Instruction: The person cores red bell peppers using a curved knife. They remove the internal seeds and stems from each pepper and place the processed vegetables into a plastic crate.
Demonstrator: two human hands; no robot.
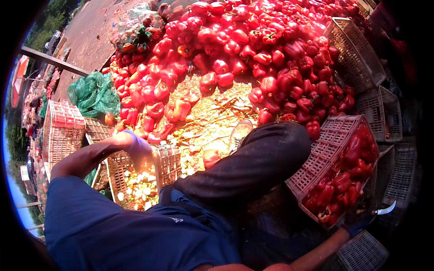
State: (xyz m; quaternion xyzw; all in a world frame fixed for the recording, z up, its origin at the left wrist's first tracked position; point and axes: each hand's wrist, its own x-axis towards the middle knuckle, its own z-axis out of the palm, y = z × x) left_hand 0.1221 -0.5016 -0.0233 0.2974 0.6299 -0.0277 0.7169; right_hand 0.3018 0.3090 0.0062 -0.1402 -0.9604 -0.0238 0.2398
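My left hand (139, 148), in a pale purple glove, reaches down over the plastic crate (168, 165) beside my left side. Bright light and blur hide its fingers, so I cannot tell if it holds anything. Pale pepper cores and scraps (141, 189) lie inside that crate. On the far right, in shade, my right hand (355, 224) wears a dark glove and is closed on a curved knife (386, 209), its blade pointing right. That hand is beside a tilted crate (316, 165) of red pepper pieces (342, 183).
A large heap of red bell peppers (275, 58) spreads ahead. Scraps cover the ground (212, 108) around my shoe (240, 133), with one loose pepper (210, 158) nearby. Green netting (95, 95) and a crate (65, 122) are at left; stacked crates (357, 54) line the right.
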